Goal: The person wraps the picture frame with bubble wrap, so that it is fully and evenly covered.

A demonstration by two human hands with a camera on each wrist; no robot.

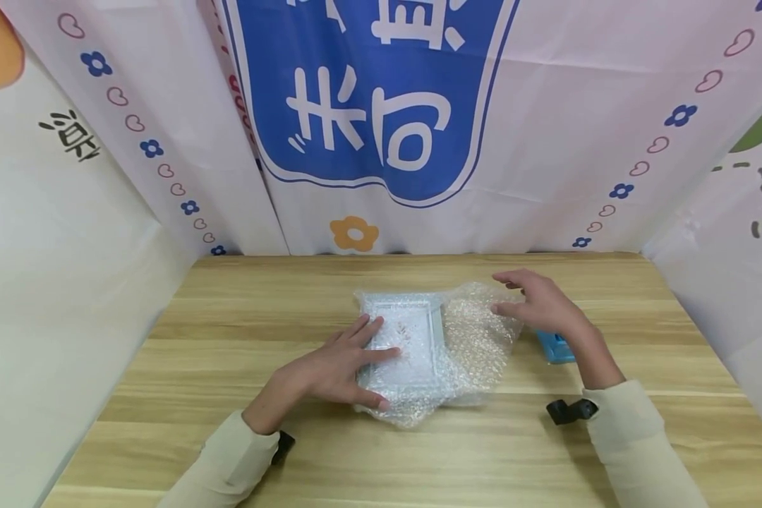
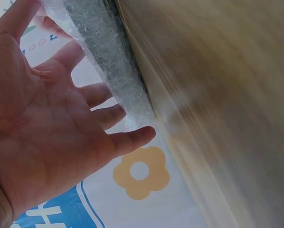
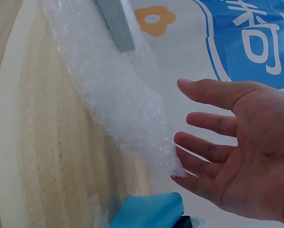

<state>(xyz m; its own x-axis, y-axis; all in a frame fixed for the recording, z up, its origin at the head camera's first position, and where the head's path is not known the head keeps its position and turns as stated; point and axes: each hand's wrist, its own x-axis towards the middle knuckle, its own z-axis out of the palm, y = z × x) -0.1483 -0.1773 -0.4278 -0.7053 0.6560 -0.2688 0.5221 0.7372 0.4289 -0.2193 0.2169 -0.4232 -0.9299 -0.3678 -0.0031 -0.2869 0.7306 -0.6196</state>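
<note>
A pale picture frame (image 1: 417, 337) lies on the wooden table, partly covered by clear bubble wrap (image 1: 479, 335). My left hand (image 1: 336, 367) rests on the frame's left side with fingers spread over the wrapped front. In the left wrist view, the left hand's palm (image 2: 47, 118) faces the wrapped edge. At the loose right end of the wrap is my right hand (image 1: 542, 303), its fingers apart. The right wrist view shows the wrap's edge (image 3: 127, 109) at the fingertips of the right hand (image 3: 256, 137), with a bare greenish-grey frame corner (image 3: 118, 28) sticking out.
A blue object (image 1: 555, 347) lies right of the wrap, partly hidden beneath the right forearm; the right wrist view shows it as a blue piece (image 3: 149, 209) with a dark part. Printed white curtains (image 1: 546, 141) stand behind the wooden table (image 1: 228, 317) and at both sides.
</note>
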